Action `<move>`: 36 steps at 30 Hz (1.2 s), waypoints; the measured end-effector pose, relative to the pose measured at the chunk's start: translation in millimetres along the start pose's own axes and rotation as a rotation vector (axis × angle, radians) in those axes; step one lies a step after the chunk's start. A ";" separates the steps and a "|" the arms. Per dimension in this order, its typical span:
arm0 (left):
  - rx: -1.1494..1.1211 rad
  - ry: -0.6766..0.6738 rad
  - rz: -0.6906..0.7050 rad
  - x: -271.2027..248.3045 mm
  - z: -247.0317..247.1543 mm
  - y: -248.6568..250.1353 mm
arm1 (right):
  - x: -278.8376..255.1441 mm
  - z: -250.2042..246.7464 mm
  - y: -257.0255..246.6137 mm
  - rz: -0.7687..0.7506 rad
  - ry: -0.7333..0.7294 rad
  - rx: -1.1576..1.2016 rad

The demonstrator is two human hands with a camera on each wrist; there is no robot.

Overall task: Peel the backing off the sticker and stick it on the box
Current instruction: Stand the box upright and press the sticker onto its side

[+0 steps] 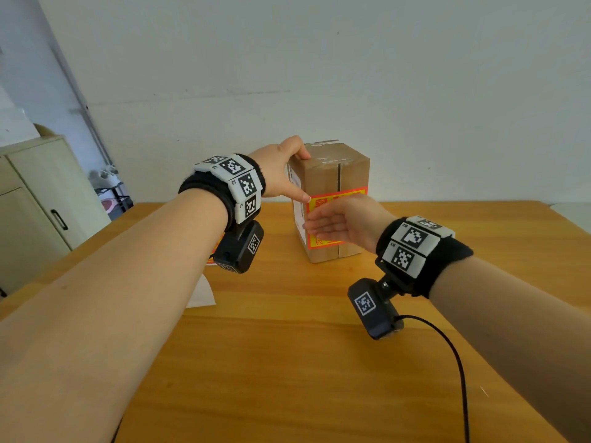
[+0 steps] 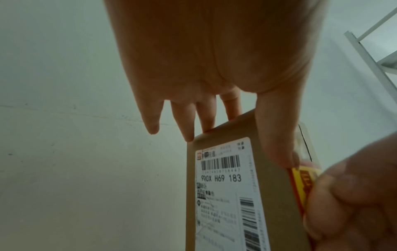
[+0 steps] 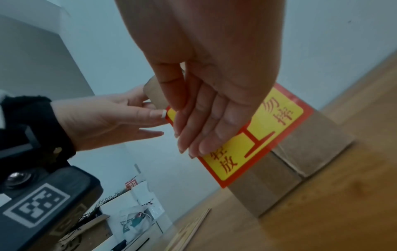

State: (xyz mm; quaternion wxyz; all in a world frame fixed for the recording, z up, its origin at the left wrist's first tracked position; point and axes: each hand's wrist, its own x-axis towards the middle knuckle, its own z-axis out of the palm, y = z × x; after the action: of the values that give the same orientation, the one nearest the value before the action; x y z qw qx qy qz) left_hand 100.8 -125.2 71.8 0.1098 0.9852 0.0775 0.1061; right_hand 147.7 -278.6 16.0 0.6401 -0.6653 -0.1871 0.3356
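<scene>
A brown cardboard box (image 1: 323,174) stands upright on the wooden table (image 1: 287,362). On its front face lies a yellow sticker with a red border (image 1: 339,196), (image 3: 279,115). My left hand (image 1: 287,172) holds the box's top left corner, fingers over the top and thumb down the front edge beside the sticker's corner. My right hand (image 1: 323,225) lies flat on the sticker with straight fingers (image 3: 193,139) and covers its middle. The left wrist view shows the box's side (image 2: 277,203) with a white shipping label (image 2: 225,186).
A white sheet of paper (image 1: 203,294) lies on the table under my left forearm, with a red and yellow scrap (image 1: 211,254) just beyond it. A pale cabinet (image 1: 38,199) stands at the left. A black cable (image 1: 451,350) trails from my right wrist.
</scene>
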 end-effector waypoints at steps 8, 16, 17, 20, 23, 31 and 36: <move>-0.015 0.008 -0.003 0.3 1.3 -1.1 | 3.0 6.5 5.5 0.073 -0.025 0.008; 0.017 0.019 0.007 -5.9 0.7 2.3 | 4.3 8.2 13.1 0.211 0.039 -0.107; 0.026 0.021 0.007 -6.0 0.9 2.9 | 3.1 4.1 10.6 0.219 0.069 -0.117; 0.045 0.025 0.006 -5.9 1.7 4.6 | 1.2 -15.1 2.6 0.181 0.181 -0.057; 0.047 0.030 0.000 -5.2 2.6 5.6 | -0.9 -34.0 -4.3 0.083 0.262 0.096; 0.079 0.042 -0.013 -2.7 4.5 7.9 | -3.1 -27.6 -17.6 -0.061 0.124 0.255; 0.078 0.056 0.000 -1.7 7.0 8.7 | 4.5 -31.1 -21.6 -0.059 0.237 0.233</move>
State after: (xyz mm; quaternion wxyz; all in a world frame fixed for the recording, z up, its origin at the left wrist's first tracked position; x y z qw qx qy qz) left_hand 101.8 -135.3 66.8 0.0691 0.9854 0.0847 0.1305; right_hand 176.1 -295.8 34.8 0.7400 -0.6158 -0.0894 0.2552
